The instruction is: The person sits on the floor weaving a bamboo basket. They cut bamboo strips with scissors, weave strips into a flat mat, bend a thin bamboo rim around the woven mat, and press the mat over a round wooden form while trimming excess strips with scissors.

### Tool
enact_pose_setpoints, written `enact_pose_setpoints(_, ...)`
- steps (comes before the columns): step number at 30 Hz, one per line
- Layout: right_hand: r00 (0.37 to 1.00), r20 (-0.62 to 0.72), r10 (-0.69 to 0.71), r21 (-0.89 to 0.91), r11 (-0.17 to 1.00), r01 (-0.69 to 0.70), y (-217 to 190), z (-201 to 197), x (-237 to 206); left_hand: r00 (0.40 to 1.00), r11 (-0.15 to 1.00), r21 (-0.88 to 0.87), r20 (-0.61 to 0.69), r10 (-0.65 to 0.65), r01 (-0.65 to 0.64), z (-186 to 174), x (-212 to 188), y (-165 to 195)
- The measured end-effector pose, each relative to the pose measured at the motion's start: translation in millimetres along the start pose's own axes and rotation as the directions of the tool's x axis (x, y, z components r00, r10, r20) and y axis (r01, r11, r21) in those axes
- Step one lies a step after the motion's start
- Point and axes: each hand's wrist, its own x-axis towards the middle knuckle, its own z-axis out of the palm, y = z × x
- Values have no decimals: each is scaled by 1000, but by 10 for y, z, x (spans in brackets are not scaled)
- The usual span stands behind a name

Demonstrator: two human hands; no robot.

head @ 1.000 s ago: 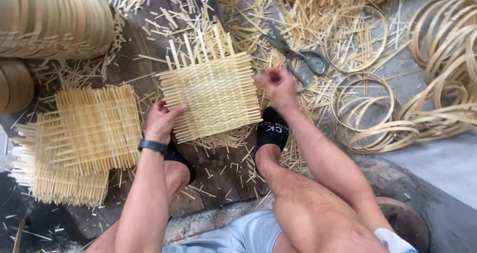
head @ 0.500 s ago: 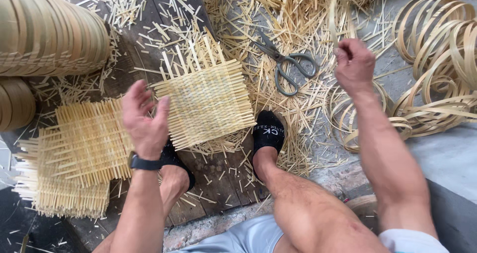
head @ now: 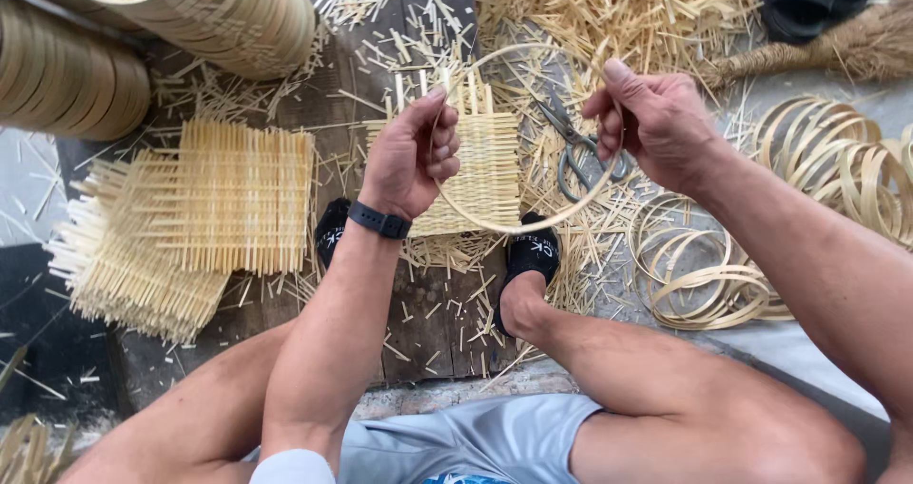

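While both hands (head: pixel 411 156) (head: pixel 661 127) pinch the hoop (head: pixel 514 225) above the mat (head: pixel 485 161), fitting looks underway; lowering needs centring.

No packages, labels, signs or screens apparently visible.

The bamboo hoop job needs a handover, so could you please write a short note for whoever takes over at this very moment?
Left hand: grip closed on the left side of the thin bamboo hoop.
Right hand: grip closed on the hoop's right side; the hoop is held in the air above the work.
Woven square mat: flat on the wooden board, between the two feet, under the hoop.
Scissors: on the straw litter right of the mat.
Spare hoops: piled at the right.
More woven mats: stacked at the left.
Done: mat woven, a hoop picked up.
Left: the hoop is not yet on the mat.
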Motion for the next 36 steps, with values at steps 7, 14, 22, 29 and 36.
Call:
enact_pose_setpoints(7,974,227,-20,106,994,-4,212,492,233,985,986,-28,-58,160,-162,-343,-208,295)
enact_pose_setpoints(14,989,121,-87,352,935,40,386,830,287,969,969,-41,-11,245,-245,-487,-332,462)
enact_pose_setpoints(22,992,96,-83,406,913,37,737,855,279,988,952,295,-98,119,-85,-532,-355,488)
enact_pose_setpoints(29,990,-10,-140,511,850,125,874,900,282,989,963,245,-65,133,-113,-614,-320,395)
enact_pose_setpoints(36,995,-75,-65,589,803,96,1116,1004,248,933,933,-146,-205,296,-328,-836,-195,-4)
